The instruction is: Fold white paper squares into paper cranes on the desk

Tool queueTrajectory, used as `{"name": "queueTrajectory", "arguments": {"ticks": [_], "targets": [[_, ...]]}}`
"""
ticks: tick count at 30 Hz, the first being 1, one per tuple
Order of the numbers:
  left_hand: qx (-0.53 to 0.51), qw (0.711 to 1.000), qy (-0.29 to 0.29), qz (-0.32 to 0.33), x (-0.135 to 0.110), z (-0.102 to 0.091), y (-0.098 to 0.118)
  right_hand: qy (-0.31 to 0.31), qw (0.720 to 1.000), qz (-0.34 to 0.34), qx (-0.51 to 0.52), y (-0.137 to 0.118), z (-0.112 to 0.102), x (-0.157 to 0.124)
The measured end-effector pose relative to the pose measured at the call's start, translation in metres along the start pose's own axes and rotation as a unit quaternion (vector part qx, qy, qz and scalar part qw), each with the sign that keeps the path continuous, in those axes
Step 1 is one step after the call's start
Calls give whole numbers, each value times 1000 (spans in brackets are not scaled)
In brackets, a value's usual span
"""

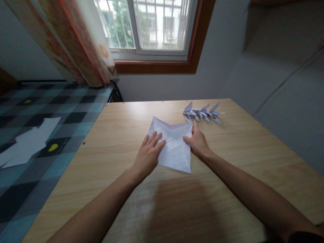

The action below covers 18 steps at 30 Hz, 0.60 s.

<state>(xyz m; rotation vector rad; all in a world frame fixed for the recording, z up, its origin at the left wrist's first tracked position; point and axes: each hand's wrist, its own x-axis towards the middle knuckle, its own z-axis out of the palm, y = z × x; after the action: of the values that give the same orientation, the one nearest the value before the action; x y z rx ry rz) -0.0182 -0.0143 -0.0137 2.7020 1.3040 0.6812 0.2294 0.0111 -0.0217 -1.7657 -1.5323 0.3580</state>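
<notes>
A creased sheet of white paper (174,148) rests on the wooden table, its far edge lifted and bent. My left hand (149,152) lies flat over the paper's left side with the fingers spread. At the right edge, my right hand (198,140) pinches the paper between thumb and fingers. Just beyond that hand stands a row of folded white paper cranes (202,113), lined up close together with pointed wings raised. How many cranes there are is hard to tell.
The wooden table (113,141) reaches toward the wall under a barred window (162,27). To the left is a bed with a checked sheet (76,101), and loose white papers (32,141) lie on it. A patterned curtain (83,44) hangs beside the window.
</notes>
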Motion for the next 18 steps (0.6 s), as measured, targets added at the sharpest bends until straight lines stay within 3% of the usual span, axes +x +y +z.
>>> {"name": "queueTrajectory", "arguments": {"ticks": [2, 4, 5, 7, 9, 12, 18], "targets": [[-13, 999, -50, 1, 0, 1, -1, 51, 995, -34, -82, -2, -3, 1], [0, 996, -86, -2, 1, -1, 0, 66, 979, -135, -138, -6, -5, 1], [16, 994, -104, 0, 2, -3, 1, 40, 967, -205, -149, -8, -6, 0], [54, 989, -136, 4, 2, -6, 4, -74, 927, -332, -156, -12, -5, -1], [77, 984, -161, 8, 2, -9, 6, -196, 883, -391, -170, -14, -3, -3], [85, 981, -173, 1, 2, -10, 7, -269, 867, -360, -214, -10, -2, -3], [83, 977, -192, -34, 3, -10, 7, -247, 899, -252, -260, 9, -10, 9]]}}
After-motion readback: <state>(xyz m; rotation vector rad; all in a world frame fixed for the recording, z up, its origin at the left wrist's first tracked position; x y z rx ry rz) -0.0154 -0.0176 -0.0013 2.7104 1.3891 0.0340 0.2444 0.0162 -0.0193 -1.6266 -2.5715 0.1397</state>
